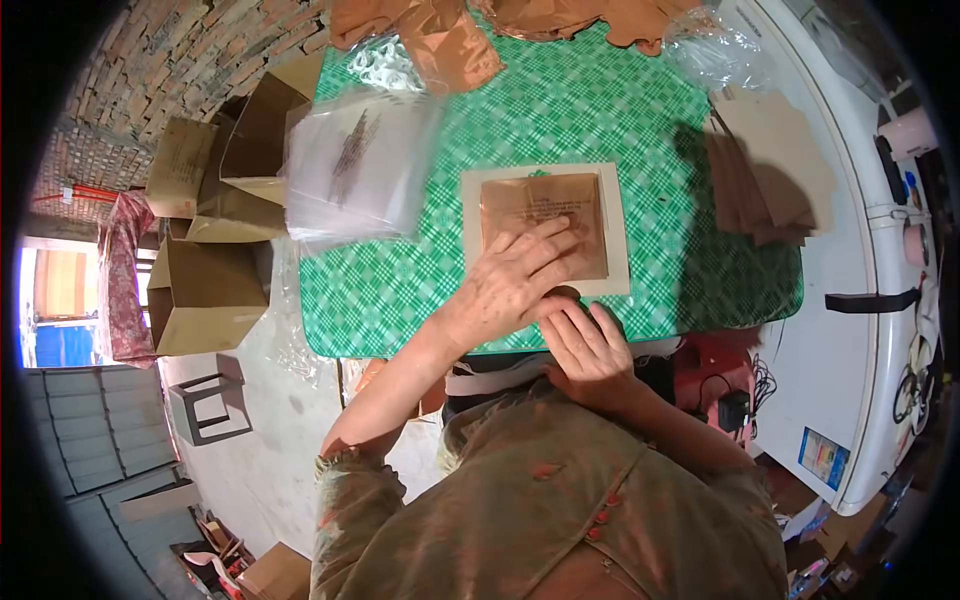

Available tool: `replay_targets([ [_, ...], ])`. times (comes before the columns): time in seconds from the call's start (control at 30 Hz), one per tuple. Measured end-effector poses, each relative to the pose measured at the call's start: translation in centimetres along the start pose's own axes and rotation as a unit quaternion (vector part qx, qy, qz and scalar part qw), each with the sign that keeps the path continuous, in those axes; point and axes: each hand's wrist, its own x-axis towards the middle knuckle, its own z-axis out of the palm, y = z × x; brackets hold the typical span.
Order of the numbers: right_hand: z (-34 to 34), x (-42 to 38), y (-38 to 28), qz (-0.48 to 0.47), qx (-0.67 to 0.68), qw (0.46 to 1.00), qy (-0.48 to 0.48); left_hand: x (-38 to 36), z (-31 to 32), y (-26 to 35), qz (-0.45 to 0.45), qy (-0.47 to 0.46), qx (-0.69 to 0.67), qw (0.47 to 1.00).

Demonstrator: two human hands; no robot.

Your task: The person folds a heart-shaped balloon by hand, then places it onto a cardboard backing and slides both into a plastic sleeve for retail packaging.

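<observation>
The left hand (515, 280) lies flat, fingers spread, pressing on a brown folded garment (545, 225) that sits on a pale cardboard sheet (615, 230) near the near edge of the green checked table (600, 110). The right hand (590, 350) rests open at that edge, gripping nothing. Clear plastic bags (355, 170) lie left, cardboard inserts (775, 175) right

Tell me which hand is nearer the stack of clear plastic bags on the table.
Left. The left hand rests on the brown packet, just right of the stack of clear plastic bags. The right hand sits at the table's near edge, farther away.
</observation>
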Motion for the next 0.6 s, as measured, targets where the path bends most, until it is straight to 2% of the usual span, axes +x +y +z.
replay_targets([
  [0.07,0.9,-0.3,0.2,-0.013,-0.018,0.999,0.035,0.2,-0.3,-0.7,0.002,-0.027,-0.008,1.0],
  [0.2,2.4,-1.0,0.3,-0.023,-0.06,0.994,0.09,0.4,-0.2,-1.4,0.012,-0.021,-0.023,0.999],
  [0.6,2.5,-1.0,0.5,-0.031,-0.117,0.988,0.095,0.7,0.1,-1.8,0.017,-0.054,-0.021,0.998],
])
